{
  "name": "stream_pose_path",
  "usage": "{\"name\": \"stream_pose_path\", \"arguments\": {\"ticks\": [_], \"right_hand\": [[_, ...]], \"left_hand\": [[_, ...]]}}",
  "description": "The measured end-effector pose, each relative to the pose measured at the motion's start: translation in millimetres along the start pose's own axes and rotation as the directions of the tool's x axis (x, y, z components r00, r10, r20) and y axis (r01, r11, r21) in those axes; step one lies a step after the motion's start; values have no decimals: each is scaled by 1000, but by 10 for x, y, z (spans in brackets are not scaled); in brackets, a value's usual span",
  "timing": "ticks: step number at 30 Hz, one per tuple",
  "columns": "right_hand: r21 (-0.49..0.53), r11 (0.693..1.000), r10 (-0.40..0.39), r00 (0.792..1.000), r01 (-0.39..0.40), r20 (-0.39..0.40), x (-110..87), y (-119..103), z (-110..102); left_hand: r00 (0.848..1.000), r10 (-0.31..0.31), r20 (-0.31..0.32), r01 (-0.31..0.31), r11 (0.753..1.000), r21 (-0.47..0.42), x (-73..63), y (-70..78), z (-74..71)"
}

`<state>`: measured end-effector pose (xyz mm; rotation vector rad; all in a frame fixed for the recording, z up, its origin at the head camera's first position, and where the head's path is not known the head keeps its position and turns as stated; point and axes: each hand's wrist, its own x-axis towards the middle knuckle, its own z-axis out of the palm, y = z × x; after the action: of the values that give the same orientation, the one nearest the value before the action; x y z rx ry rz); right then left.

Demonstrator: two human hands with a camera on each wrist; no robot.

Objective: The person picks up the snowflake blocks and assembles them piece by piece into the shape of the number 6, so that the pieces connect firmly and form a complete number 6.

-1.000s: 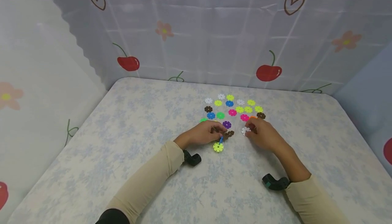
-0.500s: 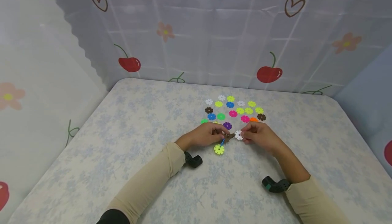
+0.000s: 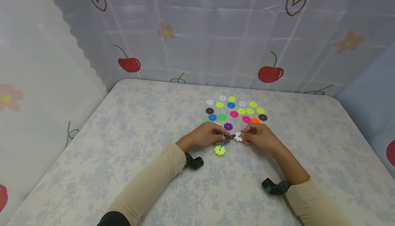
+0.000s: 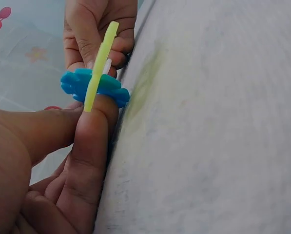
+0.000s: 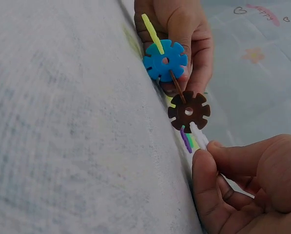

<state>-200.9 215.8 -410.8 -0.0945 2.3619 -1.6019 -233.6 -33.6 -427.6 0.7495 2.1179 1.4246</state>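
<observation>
A short chain of slotted plastic snowflake discs is in my left hand (image 3: 203, 135). It has a yellow disc (image 3: 219, 150) at the near end, then a blue disc (image 5: 157, 66). Beyond these come a brown disc seen edge-on (image 5: 177, 87) and a face-on brown disc (image 5: 196, 117). Thumb and fingers of the left hand pinch the chain around the blue disc, partly hiding it in the head view. My right hand (image 3: 259, 137) pinches a white disc (image 3: 238, 136) by its edge. In the right wrist view the white disc meets the outer brown disc's rim at a slot.
Loose discs of several colours lie on the patterned tabletop (image 3: 154, 116) just beyond the hands, among them a purple disc (image 3: 228, 126), a pink disc (image 3: 246, 119) and an orange disc (image 3: 255, 120). A printed curtain (image 3: 200, 40) hangs behind the table.
My right hand has brought the white disc leftward from beside the loose discs up to the brown end of the chain. The left hand has stayed nearly in place.
</observation>
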Motion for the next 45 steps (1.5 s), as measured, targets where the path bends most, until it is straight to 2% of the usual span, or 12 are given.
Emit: {"name": "stream_pose_path", "arguments": {"ticks": [5,12,17,21,26,29,33,38,40,41,45], "right_hand": [[-5,1000,-7,1000,7,1,31,20,6],[-23,1000,-5,1000,5,-4,40,-5,34],[-12,1000,4,1000,-4,-9,51,12,57],[-22,1000,2,1000,-2,-8,59,39,73],[-84,995,-57,998,57,3,75,51,79],[-222,967,-130,992,126,-3,82,45,79],[-393,896,-214,977,206,24,89,35,80],[-506,822,-236,966,259,111,123,16,84],[-534,803,-224,965,263,137,140,6,90],[-544,796,-225,964,265,142,145,2,92],[-520,823,-202,974,226,104,149,-20,98]], "left_hand": [[999,-35,-15,34,998,-56,-3,0,4],[999,-37,-21,35,997,-70,1,9,13],[999,-49,-16,48,997,-59,-16,2,2],[999,-35,8,35,999,-38,-21,-6,-16],[999,-39,25,39,999,-2,-27,4,-59],[998,-55,30,55,998,2,-24,-5,-99],[996,-67,60,68,998,-16,-34,-14,-144],[992,-77,101,81,996,-28,-56,0,-174],[990,-84,115,87,996,-21,-66,9,-186],[989,-88,121,90,996,-16,-71,11,-194],[986,-104,133,104,995,7,-91,8,-225]]}}
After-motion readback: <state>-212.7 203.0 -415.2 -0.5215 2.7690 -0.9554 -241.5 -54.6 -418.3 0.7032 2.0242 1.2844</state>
